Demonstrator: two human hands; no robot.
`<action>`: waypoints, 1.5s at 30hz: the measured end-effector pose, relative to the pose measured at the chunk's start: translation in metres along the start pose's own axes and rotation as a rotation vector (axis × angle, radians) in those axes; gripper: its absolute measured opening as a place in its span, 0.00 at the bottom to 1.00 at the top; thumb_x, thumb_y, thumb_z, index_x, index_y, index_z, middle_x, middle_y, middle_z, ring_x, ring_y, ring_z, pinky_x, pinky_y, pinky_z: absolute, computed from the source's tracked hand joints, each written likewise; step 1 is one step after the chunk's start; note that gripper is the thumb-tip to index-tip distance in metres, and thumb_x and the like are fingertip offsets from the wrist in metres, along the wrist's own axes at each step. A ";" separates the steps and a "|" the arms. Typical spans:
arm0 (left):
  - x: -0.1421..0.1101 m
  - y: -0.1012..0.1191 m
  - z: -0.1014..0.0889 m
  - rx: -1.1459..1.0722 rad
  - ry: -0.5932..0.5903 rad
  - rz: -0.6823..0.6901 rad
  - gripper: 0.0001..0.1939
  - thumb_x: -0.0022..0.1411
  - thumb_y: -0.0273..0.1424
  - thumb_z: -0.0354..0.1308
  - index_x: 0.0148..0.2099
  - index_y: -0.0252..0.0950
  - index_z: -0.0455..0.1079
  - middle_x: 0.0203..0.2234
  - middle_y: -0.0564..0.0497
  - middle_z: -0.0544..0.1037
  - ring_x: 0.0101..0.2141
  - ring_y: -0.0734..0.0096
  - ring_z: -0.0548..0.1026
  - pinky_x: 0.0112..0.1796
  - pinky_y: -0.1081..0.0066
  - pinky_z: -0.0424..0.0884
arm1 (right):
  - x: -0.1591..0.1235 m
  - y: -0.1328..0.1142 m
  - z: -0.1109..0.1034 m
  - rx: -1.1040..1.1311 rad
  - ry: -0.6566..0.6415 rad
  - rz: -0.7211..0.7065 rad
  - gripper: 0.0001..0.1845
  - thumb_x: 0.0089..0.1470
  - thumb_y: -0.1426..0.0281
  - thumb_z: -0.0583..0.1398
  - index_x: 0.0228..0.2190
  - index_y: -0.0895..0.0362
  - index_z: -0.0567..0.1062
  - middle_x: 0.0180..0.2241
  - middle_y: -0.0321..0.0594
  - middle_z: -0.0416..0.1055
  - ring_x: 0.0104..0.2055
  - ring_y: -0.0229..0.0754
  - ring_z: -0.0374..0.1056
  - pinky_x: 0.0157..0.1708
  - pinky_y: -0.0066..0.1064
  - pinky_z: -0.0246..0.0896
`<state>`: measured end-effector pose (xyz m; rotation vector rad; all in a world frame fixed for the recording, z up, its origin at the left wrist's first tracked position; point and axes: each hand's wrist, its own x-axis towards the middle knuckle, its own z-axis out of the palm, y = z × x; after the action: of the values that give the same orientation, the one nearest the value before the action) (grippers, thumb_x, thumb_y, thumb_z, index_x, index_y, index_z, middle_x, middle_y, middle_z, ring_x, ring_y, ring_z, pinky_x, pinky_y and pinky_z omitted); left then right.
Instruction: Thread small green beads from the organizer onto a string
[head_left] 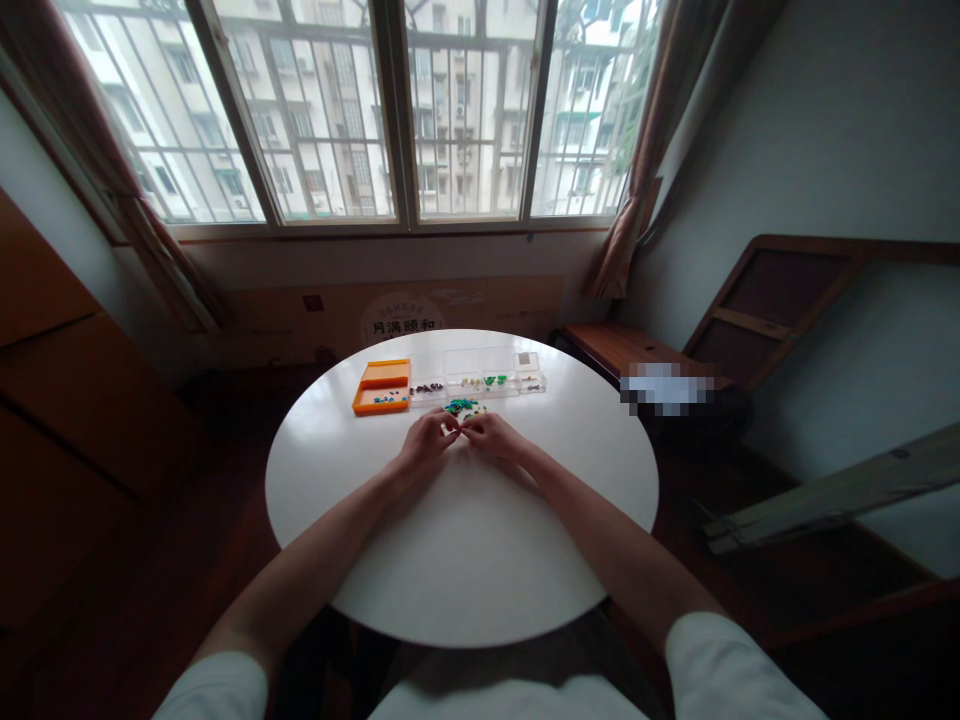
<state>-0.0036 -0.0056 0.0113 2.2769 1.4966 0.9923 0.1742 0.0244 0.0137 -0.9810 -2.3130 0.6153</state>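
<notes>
Both hands meet over a white round table [465, 560], fingertips close together. My left hand [430, 436] is pinched, its fingers curled toward the right hand. My right hand [491, 434] is pinched too, thumb and finger meeting the left fingertips. Whatever lies between them is too small to make out. Just beyond the fingers is a loose pile of small green and blue pieces [462, 406], partly hidden by the hands. Behind it stands an open orange box [382, 408] with small blue pieces inside, and to its right a row of clear boxes [465, 390].
Dark pieces [427, 388] and green pieces [495, 380] sit in the clear boxes, whose lids stand open. A cardboard panel [300, 310] leans below the window. A wooden bench [615, 345] stands right of the table, with a blurred-out item on it.
</notes>
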 end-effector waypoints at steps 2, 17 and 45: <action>0.000 -0.001 0.001 0.000 0.002 -0.001 0.06 0.56 0.32 0.57 0.33 0.36 0.74 0.31 0.52 0.75 0.26 0.76 0.71 0.28 0.76 0.65 | 0.000 0.000 0.000 -0.001 0.004 0.004 0.11 0.53 0.73 0.56 0.27 0.61 0.78 0.21 0.36 0.69 0.25 0.34 0.61 0.27 0.25 0.50; 0.000 0.004 0.000 0.025 0.002 -0.022 0.06 0.54 0.31 0.57 0.32 0.37 0.74 0.31 0.51 0.75 0.26 0.75 0.72 0.28 0.75 0.64 | 0.000 0.002 0.000 0.033 -0.010 0.008 0.11 0.52 0.73 0.57 0.30 0.60 0.80 0.19 0.35 0.67 0.23 0.33 0.60 0.25 0.24 0.49; 0.000 0.001 0.002 0.004 -0.012 -0.004 0.06 0.56 0.32 0.57 0.32 0.36 0.73 0.32 0.51 0.75 0.25 0.76 0.72 0.27 0.76 0.63 | 0.001 0.004 0.002 0.017 0.009 -0.014 0.12 0.51 0.74 0.57 0.32 0.61 0.81 0.21 0.37 0.71 0.25 0.35 0.63 0.26 0.24 0.51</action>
<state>-0.0022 -0.0059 0.0104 2.2781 1.4985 0.9737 0.1747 0.0272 0.0100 -0.9578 -2.3009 0.6223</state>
